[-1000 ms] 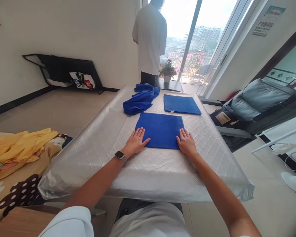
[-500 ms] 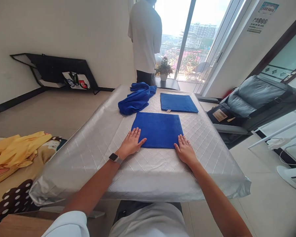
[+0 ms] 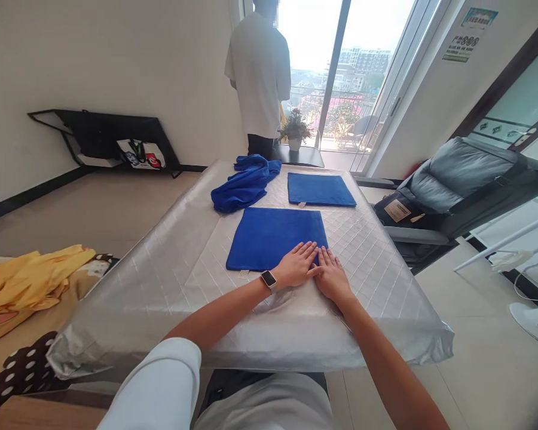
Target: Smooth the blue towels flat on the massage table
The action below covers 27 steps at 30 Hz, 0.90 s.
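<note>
A folded blue cloth [image 3: 269, 236] lies flat on the silver quilted table cover [image 3: 170, 251], with a small white tag at its near left edge. My left hand [image 3: 298, 264], a watch on its wrist, rests flat on the cloth's near right part with the fingers stretched out. Right beside it, my right hand [image 3: 333, 276] lies palm down over the near right corner, also flat. Beyond it to the right is a second folded blue cloth [image 3: 321, 189], tagged too. To the far left sits a crumpled blue cloth [image 3: 244, 184].
Behind the table a person [image 3: 260, 77] stands facing the window, near a potted plant [image 3: 295, 128] on a black chair. A grey reclining chair [image 3: 457, 185] stands to the right. Yellow fabric [image 3: 36, 286] lies at the left, and a black folded frame [image 3: 116, 140] leans on the wall.
My left hand has slid right across the cloth from its left corner to beside my right hand. The cloth's near left corner and tag now show. My right hand stays at the right corner.
</note>
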Motion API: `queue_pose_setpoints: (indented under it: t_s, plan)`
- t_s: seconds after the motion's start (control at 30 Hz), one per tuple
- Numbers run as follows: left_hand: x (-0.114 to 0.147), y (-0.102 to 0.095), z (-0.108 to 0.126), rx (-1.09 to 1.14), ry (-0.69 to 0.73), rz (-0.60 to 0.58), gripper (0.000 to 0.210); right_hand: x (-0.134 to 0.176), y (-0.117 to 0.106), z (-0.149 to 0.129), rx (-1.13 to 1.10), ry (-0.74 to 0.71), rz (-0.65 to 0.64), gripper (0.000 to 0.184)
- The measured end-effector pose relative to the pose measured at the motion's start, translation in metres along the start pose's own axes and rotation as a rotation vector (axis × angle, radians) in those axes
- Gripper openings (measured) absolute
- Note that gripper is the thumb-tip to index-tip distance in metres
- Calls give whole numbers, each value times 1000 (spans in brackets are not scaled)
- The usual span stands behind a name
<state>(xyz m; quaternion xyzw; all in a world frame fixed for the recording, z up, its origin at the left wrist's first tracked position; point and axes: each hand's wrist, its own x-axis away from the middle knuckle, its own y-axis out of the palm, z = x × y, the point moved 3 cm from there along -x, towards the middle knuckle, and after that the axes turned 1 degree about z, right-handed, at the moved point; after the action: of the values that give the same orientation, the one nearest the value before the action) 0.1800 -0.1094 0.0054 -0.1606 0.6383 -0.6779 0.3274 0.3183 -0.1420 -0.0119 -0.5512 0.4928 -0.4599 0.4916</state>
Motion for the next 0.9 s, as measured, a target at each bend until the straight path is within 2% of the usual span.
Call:
queue_pose_setpoints:
  t_s: [0.1, 0.2, 0.33, 0.5, 0.57, 0.7, 0.9]
  plan:
    - [-9, 7, 1, 10, -1, 18, 76, 1, -1, 0, 4, -5, 5, 65]
    - [4, 10, -11, 26, -27, 11, 78, 2, -3, -1, 5, 2, -6, 67]
    - [40, 3, -45, 28, -106, 26, 75, 1, -5, -2, 7, 15, -7, 68]
    - [101, -8, -106, 6, -361, -12, 72, 0, -4, -2, 11, 18, -25, 69]
    - [123, -13, -122, -23, -455, -22, 75, 0, -4, -2, 11, 23, -29, 69]
    - [144, -18, -128, -37, -515, -41, 82, -1, -3, -1, 3, 28, -29, 69]
    - [143, -18, -120, -37, -495, -28, 86, -1, -6, -1, 44, 35, -64, 70]
